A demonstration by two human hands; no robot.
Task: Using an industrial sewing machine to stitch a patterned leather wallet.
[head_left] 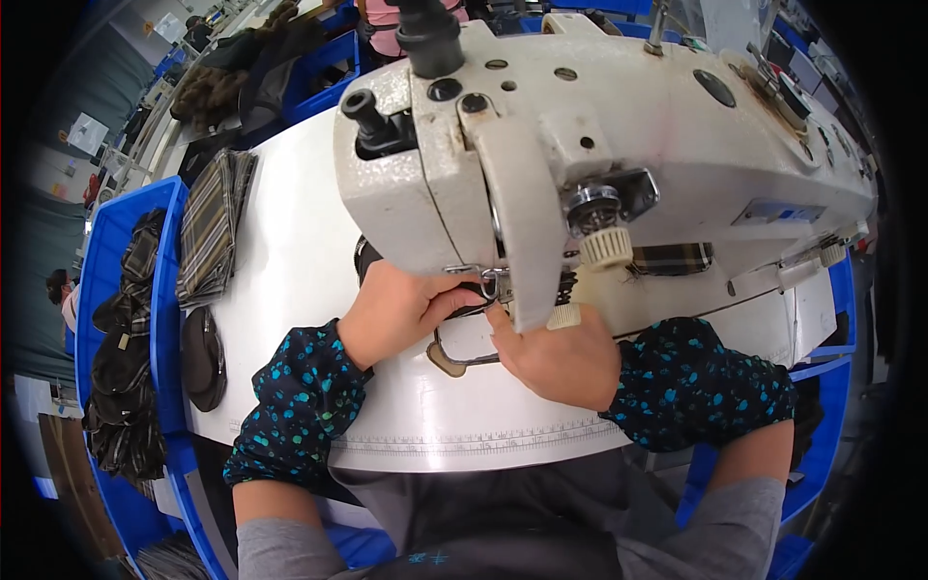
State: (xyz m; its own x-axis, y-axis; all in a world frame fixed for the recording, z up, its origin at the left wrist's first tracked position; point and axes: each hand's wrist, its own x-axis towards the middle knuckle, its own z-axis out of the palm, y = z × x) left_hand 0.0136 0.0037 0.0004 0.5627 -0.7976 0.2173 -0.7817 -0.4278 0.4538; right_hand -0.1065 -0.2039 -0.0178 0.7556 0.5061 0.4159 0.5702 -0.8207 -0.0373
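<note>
Bending in toward the needle, your two hands meet at the front of the white sewing machine (619, 126). Your left hand (389, 314) has its thumb and pointing finger close together, pinching a bit of dark cloth (471, 310). That cloth is low down by the metal foot (490, 282), and more of it seems to peek out behind your left hand. Your right hand (563, 360) comes in from the other side, with its fingers near the same spot. The machine hides some of its fingertips, so I cannot tell if they pinch the cloth or just touch it.

Both your arms wear dark sleeve covers (307, 396) with blue and green spots. Under your hands is a shiny white table (285, 251), with a ruler strip (483, 438) along the edge near your tummy. Over to the left on the table, a stack of plaid cloth (215, 227) lies near a dark, rounded piece (202, 360). Just beside them stands a blue bin (170, 261), with dark and plaid pieces (124, 358) piled in it. Another plaid piece (672, 258) lies under the machine's arm.
</note>
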